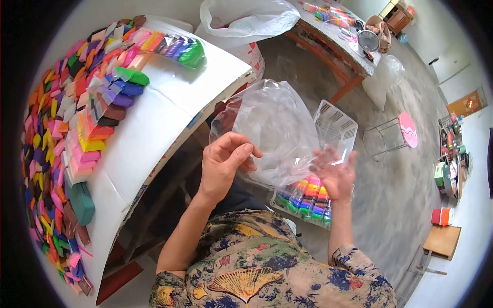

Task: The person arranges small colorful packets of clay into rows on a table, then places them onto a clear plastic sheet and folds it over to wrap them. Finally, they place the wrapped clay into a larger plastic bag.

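A clear plastic bag [275,128] hangs in front of my body, its wide part spread between my two hands. My left hand [226,159] has its thumb and fingers pinched together at the bag's near left edge. Over on the right side of the bag, my right hand [334,172] has its fingers spread, palm turned up, beside the film. Below the bag, a white basket [322,222] holds packed rows of coloured clay sticks [314,197]. On the white table [149,118] at the left lie a row of coloured clay pieces [110,105] and a filled clear packet [177,50].
A big heap of coloured clay pieces [51,154] covers the table's far left. Behind the bag stands an empty white basket [336,126]. A white plastic bag [246,23] tops a bin. Further off are a second table [334,31] with a fan [368,40], and a pink stool [408,130].
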Tool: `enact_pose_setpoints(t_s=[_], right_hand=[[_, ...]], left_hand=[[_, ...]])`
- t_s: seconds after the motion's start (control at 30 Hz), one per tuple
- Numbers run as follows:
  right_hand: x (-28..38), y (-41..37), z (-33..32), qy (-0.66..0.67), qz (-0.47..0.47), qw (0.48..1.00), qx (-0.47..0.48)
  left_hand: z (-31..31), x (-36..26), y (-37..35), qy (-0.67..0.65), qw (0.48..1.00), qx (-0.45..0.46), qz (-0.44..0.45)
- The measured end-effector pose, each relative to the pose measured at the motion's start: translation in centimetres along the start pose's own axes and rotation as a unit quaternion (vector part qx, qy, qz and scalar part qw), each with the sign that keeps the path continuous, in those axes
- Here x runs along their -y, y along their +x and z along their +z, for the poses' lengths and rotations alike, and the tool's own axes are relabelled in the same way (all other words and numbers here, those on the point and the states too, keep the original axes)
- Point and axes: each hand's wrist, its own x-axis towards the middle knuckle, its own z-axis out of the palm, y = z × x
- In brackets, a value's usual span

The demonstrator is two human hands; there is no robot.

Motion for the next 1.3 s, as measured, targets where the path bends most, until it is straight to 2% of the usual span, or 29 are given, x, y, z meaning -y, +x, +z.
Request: enact_pose_setpoints(t_s=[0.07, 0.1, 0.13, 0.17, 0.27, 0.3, 0.4, 0.43, 0.53, 0.57, 0.67, 0.7, 0.8, 0.83, 0.93, 0.97, 1.07, 1.1, 1.2, 1.27, 1.3], right_hand=[[2.3, -0.6, 3.8, -0.063, -0.106, 0.992, 0.014], [2.7, -0.6, 5.5, -0.206, -0.179, 0.962, 0.014], [2.5, -0.5, 7.3, -0.343, -0.248, 0.906, 0.014], [2.1, -0.3, 8.8, -0.47, -0.312, 0.826, 0.013], [0.6, 0.6, 11.7, -0.676, -0.35, 0.648, 0.01], [-0.2, 1.4, 10.6, -0.696, -0.373, 0.613, 0.017], [-1.5, 2.5, 10.6, -0.728, -0.346, 0.59, 0.045], [-1.8, 2.3, 11.4, -0.715, -0.311, 0.626, 0.033], [-3.0, 2.4, 15.4, -0.54, -0.31, 0.78, 0.062], [-3.9, 2.6, 16.8, -0.518, -0.324, 0.788, 0.073], [-6.4, 2.8, 19.8, -0.621, -0.329, 0.707, 0.078], [-6.9, 3.3, 19.9, -0.62, -0.327, 0.709, 0.083], [-6.6, 4.0, 20.0, -0.593, -0.291, 0.748, 0.056], [-6.1, 4.7, 19.7, -0.576, -0.272, 0.77, 0.045], [-4.4, 5.7, 20.8, -0.534, -0.252, 0.805, 0.059], [-3.7, 5.0, 21.7, -0.544, -0.193, 0.811, 0.095], [-5.4, 3.8, 23.4, -0.543, -0.238, 0.787, 0.173], [-5.9, 3.5, 23.4, -0.561, -0.258, 0.768, 0.168], [-6.2, 0.2, 24.1, -0.597, -0.36, 0.682, 0.221], [-7.0, -2.3, 25.3, -0.631, -0.356, 0.63, 0.279], [-7.7, -2.8, 25.5, -0.637, -0.364, 0.617, 0.284]], left_hand=[[0.2, -1.3, -0.9, 0.044, 0.998, -0.017, 0.052], [0.3, -1.9, -1.2, 0.057, 0.996, -0.022, 0.061], [0.3, -2.5, -1.6, 0.07, 0.995, -0.027, 0.071], [0.3, -3.2, -1.9, 0.084, 0.993, -0.033, 0.08], [0.1, -5.0, -2.9, 0.087, 0.991, -0.055, 0.087], [-0.2, -5.4, -3.3, 0.09, 0.989, -0.067, 0.094], [-1.6, -6.5, -4.5, 0.098, 0.984, -0.104, 0.107], [-2.0, -6.9, -4.9, 0.098, 0.983, -0.116, 0.106], [-2.6, -7.5, -5.9, 0.102, 0.98, -0.135, 0.101], [-2.3, -7.9, -6.3, 0.107, 0.98, -0.14, 0.089], [-1.5, -8.0, -7.0, 0.102, 0.98, -0.143, 0.096], [-1.5, -7.9, -7.1, 0.095, 0.98, -0.143, 0.106], [-2.8, -8.5, -8.1, 0.209, 0.952, -0.168, 0.15], [-2.7, -10.1, -8.9, 0.204, 0.956, -0.193, 0.084], [-4.4, -10.0, -9.4, 0.181, 0.949, -0.213, 0.148], [-4.6, -9.9, -9.5, 0.176, 0.951, -0.208, 0.146], [-4.4, -9.9, -9.9, 0.158, 0.957, -0.204, 0.135], [-4.0, -10.1, -10.1, 0.15, 0.957, -0.214, 0.129], [-2.3, -10.3, -10.0, 0.118, 0.949, -0.25, 0.153], [-0.6, -10.6, -9.9, 0.062, 0.954, -0.254, 0.148], [-0.1, -10.5, -9.7, 0.077, 0.953, -0.254, 0.146]])
